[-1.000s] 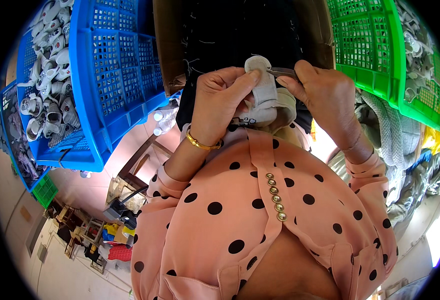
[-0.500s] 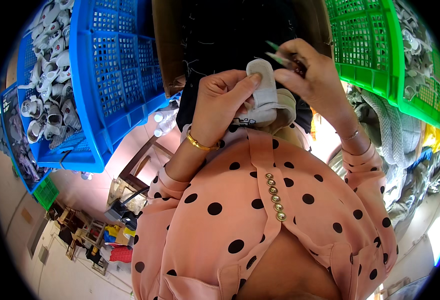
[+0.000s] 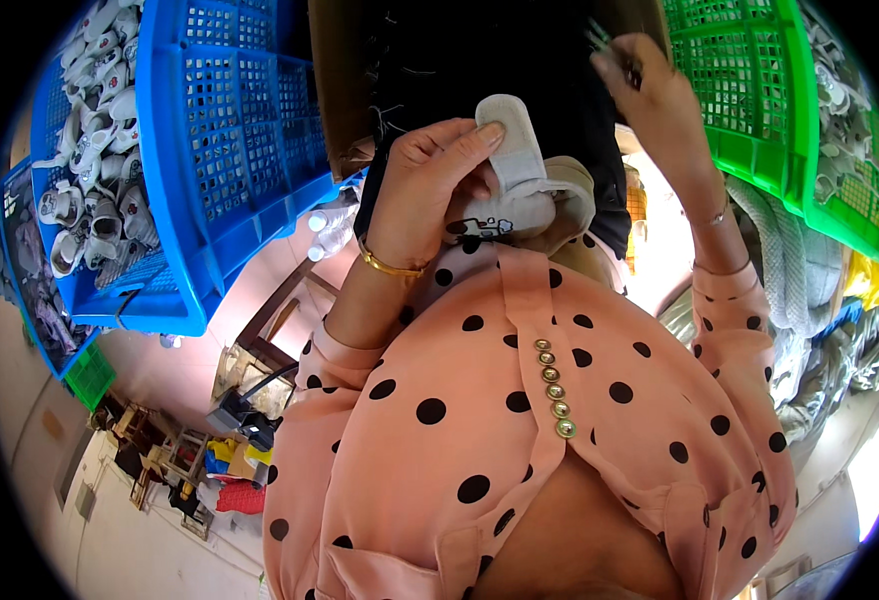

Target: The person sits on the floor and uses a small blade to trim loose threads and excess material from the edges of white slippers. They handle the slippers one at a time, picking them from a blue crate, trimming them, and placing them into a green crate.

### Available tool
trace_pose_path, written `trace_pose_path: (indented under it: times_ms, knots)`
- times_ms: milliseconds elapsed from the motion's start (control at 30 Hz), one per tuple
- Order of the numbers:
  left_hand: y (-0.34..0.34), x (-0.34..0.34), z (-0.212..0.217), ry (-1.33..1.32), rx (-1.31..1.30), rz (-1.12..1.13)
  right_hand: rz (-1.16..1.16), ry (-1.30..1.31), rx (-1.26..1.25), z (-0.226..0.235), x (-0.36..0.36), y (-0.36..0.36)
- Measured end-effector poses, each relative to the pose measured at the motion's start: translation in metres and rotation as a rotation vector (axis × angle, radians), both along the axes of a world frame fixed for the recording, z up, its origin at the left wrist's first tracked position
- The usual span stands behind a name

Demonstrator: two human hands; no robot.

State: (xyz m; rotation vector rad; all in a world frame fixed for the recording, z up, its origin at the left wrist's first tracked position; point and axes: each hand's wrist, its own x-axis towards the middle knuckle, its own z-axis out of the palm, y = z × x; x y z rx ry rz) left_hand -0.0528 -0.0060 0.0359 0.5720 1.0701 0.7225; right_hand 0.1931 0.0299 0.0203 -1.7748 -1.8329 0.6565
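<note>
My left hand (image 3: 430, 185) is closed on a small white shoe (image 3: 520, 205), with the thumb pressed against its upright strap or tongue flap (image 3: 510, 140). The shoe has a dark printed pattern on its side and a beige inside edge. My right hand (image 3: 655, 95) is raised ahead and to the right, apart from the shoe. Its fingers are curled round a small two-pointed tool (image 3: 600, 38) that looks like thread snips, partly hidden and blurred.
A blue plastic basket (image 3: 175, 200) heaped with small white shoes (image 3: 100, 150) stands at left. At right is a green basket (image 3: 805, 150) with more shoes. Dark cloth (image 3: 480, 60) with loose threads lies ahead. Clear bottles (image 3: 330, 235) stand near the blue basket.
My right hand with the snips has moved up and away from the shoe. The shoe in my left hand has shifted slightly left.
</note>
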Motion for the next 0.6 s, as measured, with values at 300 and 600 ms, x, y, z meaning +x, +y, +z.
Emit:
trace_pose_path:
  times_ms: [300,600]
  knots:
    - [0.002,-0.001,-0.005,-0.069,0.040,0.000,0.182,0.500,-0.341,0.030,-0.035,-0.037]
    - [0.004,-0.007,0.004,0.018,0.164,-0.029,0.096,0.394,-0.222,0.035,-0.035,-0.014]
